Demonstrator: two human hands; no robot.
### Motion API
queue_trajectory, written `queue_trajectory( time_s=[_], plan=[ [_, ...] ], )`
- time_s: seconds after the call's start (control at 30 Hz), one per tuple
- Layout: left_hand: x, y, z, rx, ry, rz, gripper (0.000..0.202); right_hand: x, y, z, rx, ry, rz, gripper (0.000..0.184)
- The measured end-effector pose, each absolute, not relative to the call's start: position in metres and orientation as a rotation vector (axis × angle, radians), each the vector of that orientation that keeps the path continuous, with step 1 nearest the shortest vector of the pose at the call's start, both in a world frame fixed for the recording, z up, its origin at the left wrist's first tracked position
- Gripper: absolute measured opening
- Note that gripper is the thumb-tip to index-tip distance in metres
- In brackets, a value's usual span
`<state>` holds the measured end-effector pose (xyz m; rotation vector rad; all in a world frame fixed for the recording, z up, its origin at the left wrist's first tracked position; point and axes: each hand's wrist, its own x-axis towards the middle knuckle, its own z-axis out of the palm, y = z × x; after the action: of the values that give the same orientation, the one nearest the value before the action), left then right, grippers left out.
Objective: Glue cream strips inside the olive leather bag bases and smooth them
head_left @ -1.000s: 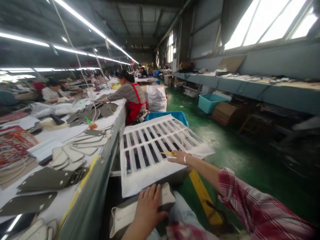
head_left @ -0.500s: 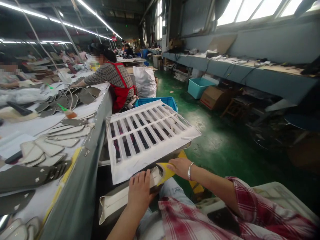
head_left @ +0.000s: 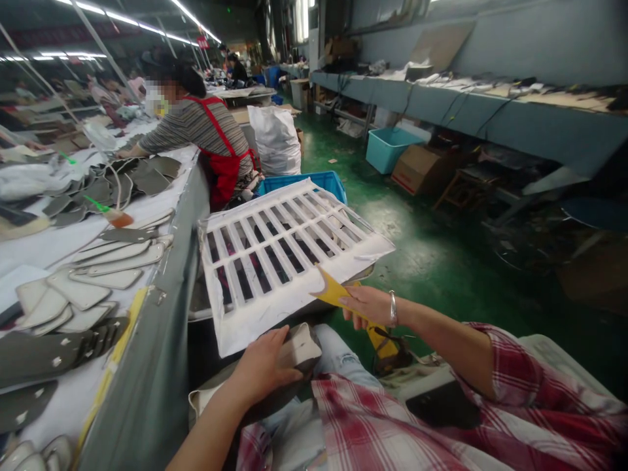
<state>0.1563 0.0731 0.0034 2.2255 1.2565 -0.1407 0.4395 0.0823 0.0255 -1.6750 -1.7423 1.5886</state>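
Note:
My left hand (head_left: pixel 262 362) is curled over the end of a cream and grey cut piece (head_left: pixel 299 350) that rests on my lap. My right hand (head_left: pixel 369 305) pinches a thin yellow curved template (head_left: pixel 331 290) and holds it up just in front of a white slatted grid (head_left: pixel 279 252). The grid lies tilted on a stand beside the long worktable (head_left: pixel 152 366). A bracelet sits on my right wrist, and both sleeves are red plaid.
Grey and cream cut pieces (head_left: pixel 93 275) cover the worktable at left. A person in a striped top and red apron (head_left: pixel 206 140) works further along it. A blue crate (head_left: pixel 304 183), a white sack (head_left: pixel 275 140), a teal bin (head_left: pixel 390 147) and a cardboard box stand on the green floor.
My right hand took the yellow template from the grid, brought it down to the piece on my lap, then lifted it away. My left hand closed round the piece's end. The view tilted down.

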Motion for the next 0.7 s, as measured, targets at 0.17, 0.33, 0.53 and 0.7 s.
queue_trajectory(
  time_s=[0.17, 0.33, 0.53, 0.7],
  plan=[
    [0.171, 0.082, 0.001, 2.175, 1.230, -0.226, 0.095, 0.450, 0.083, 0.023, -1.423, -1.495, 2.252, 0.035],
    [0.183, 0.068, -0.012, 2.380, 1.298, -0.139, 0.083, 0.452, 0.093, 0.010, -1.436, -1.607, 2.519, 0.047],
    [0.187, 0.054, -0.022, 2.509, 1.400, 0.090, 0.076, 0.427, 0.102, 0.005, -1.621, -2.104, 2.267, 0.039],
    [0.184, 0.051, -0.026, 2.535, 1.396, 0.196, 0.074, 0.391, 0.104, 0.011, -1.909, -2.627, 1.228, 0.045]
  ],
)
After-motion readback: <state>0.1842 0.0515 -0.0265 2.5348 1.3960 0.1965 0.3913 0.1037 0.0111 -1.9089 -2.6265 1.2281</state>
